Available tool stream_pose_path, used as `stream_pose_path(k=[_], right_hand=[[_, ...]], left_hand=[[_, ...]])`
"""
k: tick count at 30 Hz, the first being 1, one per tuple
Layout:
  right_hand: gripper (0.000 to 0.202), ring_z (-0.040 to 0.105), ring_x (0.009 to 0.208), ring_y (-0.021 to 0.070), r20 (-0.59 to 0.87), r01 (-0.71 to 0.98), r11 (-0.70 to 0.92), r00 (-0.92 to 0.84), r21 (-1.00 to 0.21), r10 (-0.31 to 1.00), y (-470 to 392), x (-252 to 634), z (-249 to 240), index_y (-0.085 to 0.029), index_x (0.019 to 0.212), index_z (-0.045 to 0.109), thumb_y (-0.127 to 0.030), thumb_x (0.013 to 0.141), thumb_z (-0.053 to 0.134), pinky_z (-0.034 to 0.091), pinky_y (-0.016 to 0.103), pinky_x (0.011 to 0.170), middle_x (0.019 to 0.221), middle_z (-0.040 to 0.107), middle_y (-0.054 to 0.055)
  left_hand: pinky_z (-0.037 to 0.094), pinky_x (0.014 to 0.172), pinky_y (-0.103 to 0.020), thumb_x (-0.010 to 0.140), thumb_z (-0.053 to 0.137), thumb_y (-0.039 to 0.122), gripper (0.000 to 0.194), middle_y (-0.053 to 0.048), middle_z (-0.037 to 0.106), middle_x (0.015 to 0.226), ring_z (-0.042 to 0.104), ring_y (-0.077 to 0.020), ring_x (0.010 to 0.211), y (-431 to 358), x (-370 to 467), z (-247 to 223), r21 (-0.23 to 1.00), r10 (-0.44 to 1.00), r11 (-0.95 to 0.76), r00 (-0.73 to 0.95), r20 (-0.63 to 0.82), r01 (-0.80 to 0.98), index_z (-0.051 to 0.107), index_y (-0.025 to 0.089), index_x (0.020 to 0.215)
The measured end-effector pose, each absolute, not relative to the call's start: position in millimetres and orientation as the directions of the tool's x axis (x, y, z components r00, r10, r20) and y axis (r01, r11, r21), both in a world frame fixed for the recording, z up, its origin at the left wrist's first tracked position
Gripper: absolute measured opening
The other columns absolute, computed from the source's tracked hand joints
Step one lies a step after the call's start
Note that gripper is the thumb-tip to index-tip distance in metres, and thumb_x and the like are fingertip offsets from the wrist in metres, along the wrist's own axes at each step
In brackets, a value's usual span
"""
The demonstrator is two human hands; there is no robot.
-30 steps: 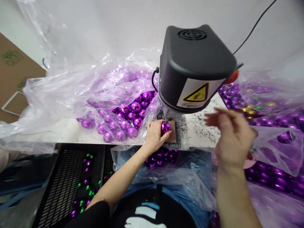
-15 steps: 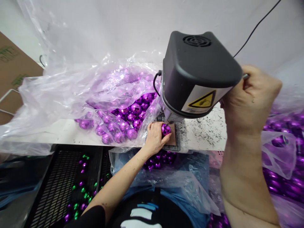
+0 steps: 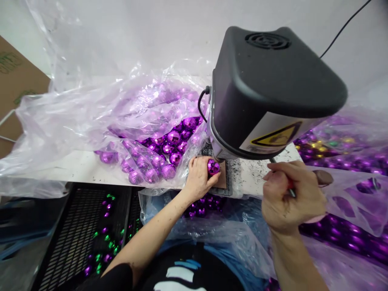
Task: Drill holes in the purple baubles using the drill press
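My left hand [image 3: 198, 176] grips a shiny purple faceted ball [image 3: 213, 166] on a small brown plate [image 3: 222, 178] under the black press machine [image 3: 279, 85]. The lower end of the machine meets the top of the ball, though the exact contact is hard to see. On the right, my right hand [image 3: 289, 194] is wrapped round the red grip of the machine's lever [image 3: 291, 192]. A clear plastic bag of purple balls [image 3: 157, 139] lies open to the left of the machine.
Black crates [image 3: 75, 226] with green and purple beads stand at lower left. More bagged purple balls [image 3: 342, 232] lie at right, others [image 3: 203, 206] below the table edge. A cardboard box [image 3: 24, 81] is at far left. Dark flecks cover the white table [image 3: 251, 173].
My right hand has come down and toward me with the lever. The machine's head appears lower and larger, spreading further right. My left hand still holds the ball in nearly the same place.
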State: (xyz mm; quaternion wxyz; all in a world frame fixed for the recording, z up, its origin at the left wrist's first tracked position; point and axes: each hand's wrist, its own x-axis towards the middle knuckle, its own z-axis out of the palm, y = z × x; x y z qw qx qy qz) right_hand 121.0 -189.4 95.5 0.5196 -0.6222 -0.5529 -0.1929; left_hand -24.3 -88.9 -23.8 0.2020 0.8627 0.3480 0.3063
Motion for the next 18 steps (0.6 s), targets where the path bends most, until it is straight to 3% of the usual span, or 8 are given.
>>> stream_pose_path(k=[6,11,18], right_hand=[[0.009,0.050,0.066,0.0056,0.810,0.844,0.201,0.368,-0.497,0.456,-184,118,90,-0.016,0.085,0.062,-0.019,0.087,0.054,0.034,0.021,0.058,0.068,0.054,0.001],[0.019,0.046,0.063,0.0053,0.823,0.833,0.231,0.381,-0.503,0.420,-178,115,85,-0.014,0.073,0.059,-0.019,0.088,0.050,0.032,0.021,0.059,0.062,0.050,0.001],[0.015,0.047,0.060,0.0075,0.881,0.842,0.292,0.374,-0.454,0.290,-169,116,72,-0.015,0.078,0.062,-0.020,0.088,0.051,0.032,0.022,0.056,0.060,0.051,0.002]], left_hand=[[0.035,0.109,-0.048,0.092,0.061,0.037,0.038,-0.011,0.060,0.119,0.054,-0.0267,0.115,-89,-25,-22,0.568,0.733,-0.665,0.572,0.368,0.486,0.046,0.020,0.123],[0.035,0.111,-0.048,0.091,0.063,0.036,0.041,-0.012,0.060,0.121,0.054,-0.0266,0.116,-89,-25,-22,0.573,0.726,-0.671,0.574,0.379,0.471,0.046,0.019,0.125],[0.035,0.111,-0.048,0.092,0.061,0.038,0.041,-0.012,0.058,0.125,0.054,-0.0272,0.119,-89,-26,-20,0.570,0.728,-0.668,0.581,0.365,0.479,0.046,0.019,0.125]])
